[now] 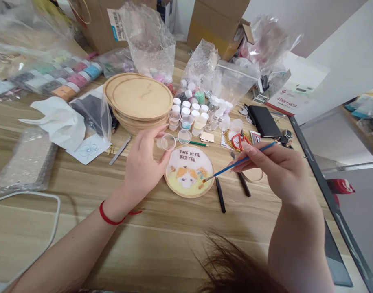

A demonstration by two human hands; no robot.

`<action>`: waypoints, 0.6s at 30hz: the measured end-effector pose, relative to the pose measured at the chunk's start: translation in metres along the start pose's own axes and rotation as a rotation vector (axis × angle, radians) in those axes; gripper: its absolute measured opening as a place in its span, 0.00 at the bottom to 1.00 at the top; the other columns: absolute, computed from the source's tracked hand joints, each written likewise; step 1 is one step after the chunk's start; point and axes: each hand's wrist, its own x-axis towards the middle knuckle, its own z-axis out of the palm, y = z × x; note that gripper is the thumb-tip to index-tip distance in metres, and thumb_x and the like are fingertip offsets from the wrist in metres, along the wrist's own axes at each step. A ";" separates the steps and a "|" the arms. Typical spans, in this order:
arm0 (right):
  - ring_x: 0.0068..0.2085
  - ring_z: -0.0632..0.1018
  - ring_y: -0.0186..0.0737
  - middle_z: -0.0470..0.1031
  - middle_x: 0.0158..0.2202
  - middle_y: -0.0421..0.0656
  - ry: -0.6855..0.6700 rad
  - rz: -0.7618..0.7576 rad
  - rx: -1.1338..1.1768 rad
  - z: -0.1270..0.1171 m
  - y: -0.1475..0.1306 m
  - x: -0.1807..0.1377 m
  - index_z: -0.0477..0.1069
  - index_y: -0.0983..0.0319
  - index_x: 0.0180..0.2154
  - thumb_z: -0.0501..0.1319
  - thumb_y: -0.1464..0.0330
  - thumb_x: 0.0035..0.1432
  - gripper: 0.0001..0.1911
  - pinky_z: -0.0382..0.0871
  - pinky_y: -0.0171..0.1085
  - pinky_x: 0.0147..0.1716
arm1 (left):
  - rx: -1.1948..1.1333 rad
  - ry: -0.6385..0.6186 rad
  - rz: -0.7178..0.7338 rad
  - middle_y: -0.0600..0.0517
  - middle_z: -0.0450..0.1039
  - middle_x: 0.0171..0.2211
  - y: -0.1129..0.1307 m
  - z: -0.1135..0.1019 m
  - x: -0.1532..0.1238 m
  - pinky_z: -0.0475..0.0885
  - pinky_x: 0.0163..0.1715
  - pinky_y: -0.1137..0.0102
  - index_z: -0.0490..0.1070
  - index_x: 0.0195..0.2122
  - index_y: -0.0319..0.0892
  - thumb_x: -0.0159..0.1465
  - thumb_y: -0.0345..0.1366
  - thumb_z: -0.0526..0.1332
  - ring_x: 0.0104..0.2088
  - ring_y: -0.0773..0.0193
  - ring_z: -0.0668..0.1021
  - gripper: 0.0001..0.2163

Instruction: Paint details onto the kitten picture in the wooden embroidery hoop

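My right hand (266, 165) pinches a blue-handled paintbrush (235, 164), its bristles at the lower right of a round wooden plaque (190, 192). The plaque bears an orange and white kitten picture (186, 176) on yellow, with dark lettering above. Over the plaque's upper left edge, my left hand (146, 158) is closed on a small clear plastic cup (167, 142) with its lid (184, 137) flipped open. What is inside the cup cannot be made out. A green pencil (199, 143) lies just behind the plaque, and a black pen-like tool (220, 195) lies to its right.
Stacked round wooden plates (140, 95) stand back left, beside several white-capped jars (185, 110). Tweezers (120, 150) and a crumpled tissue (56, 122) lie left. Red-handled scissors (240, 140) and a black notebook (264, 121) are at right. A white cable (57, 211) curves along the left.
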 end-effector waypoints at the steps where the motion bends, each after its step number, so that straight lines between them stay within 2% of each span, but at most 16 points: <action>1: 0.24 0.83 0.41 0.81 0.23 0.44 -0.002 -0.010 0.014 0.001 0.000 0.000 0.79 0.60 0.26 0.71 0.51 0.55 0.19 0.82 0.36 0.24 | 0.003 0.008 -0.001 0.48 0.78 0.47 0.000 0.000 0.000 0.74 0.54 0.59 0.66 0.57 0.42 0.64 0.33 0.66 0.49 0.56 0.79 0.21; 6: 0.27 0.85 0.41 0.83 0.27 0.43 0.016 -0.060 0.073 0.006 0.004 -0.003 0.81 0.60 0.30 0.70 0.55 0.59 0.15 0.84 0.37 0.28 | -0.002 0.044 0.007 0.47 0.78 0.47 0.001 -0.002 0.002 0.74 0.53 0.61 0.67 0.57 0.42 0.63 0.33 0.67 0.49 0.57 0.80 0.21; 11: 0.28 0.85 0.40 0.83 0.29 0.43 0.152 -0.097 0.162 0.010 0.011 -0.002 0.80 0.61 0.32 0.69 0.57 0.61 0.14 0.85 0.38 0.31 | -0.039 0.056 0.006 0.48 0.78 0.46 0.001 -0.002 0.002 0.76 0.52 0.62 0.68 0.56 0.41 0.61 0.35 0.71 0.47 0.58 0.81 0.24; 15: 0.29 0.86 0.42 0.84 0.29 0.44 0.234 -0.088 0.206 0.014 0.014 0.003 0.80 0.62 0.33 0.67 0.55 0.62 0.16 0.85 0.40 0.30 | -0.101 0.098 0.063 0.49 0.80 0.45 0.003 -0.003 0.000 0.78 0.49 0.64 0.69 0.56 0.42 0.60 0.36 0.72 0.45 0.59 0.83 0.24; 18: 0.30 0.86 0.43 0.85 0.33 0.46 0.293 -0.115 0.195 0.019 0.017 0.004 0.79 0.62 0.34 0.66 0.55 0.63 0.16 0.85 0.42 0.33 | -0.202 0.123 0.090 0.47 0.80 0.48 0.005 -0.003 -0.003 0.79 0.51 0.63 0.68 0.57 0.43 0.60 0.34 0.72 0.47 0.59 0.83 0.25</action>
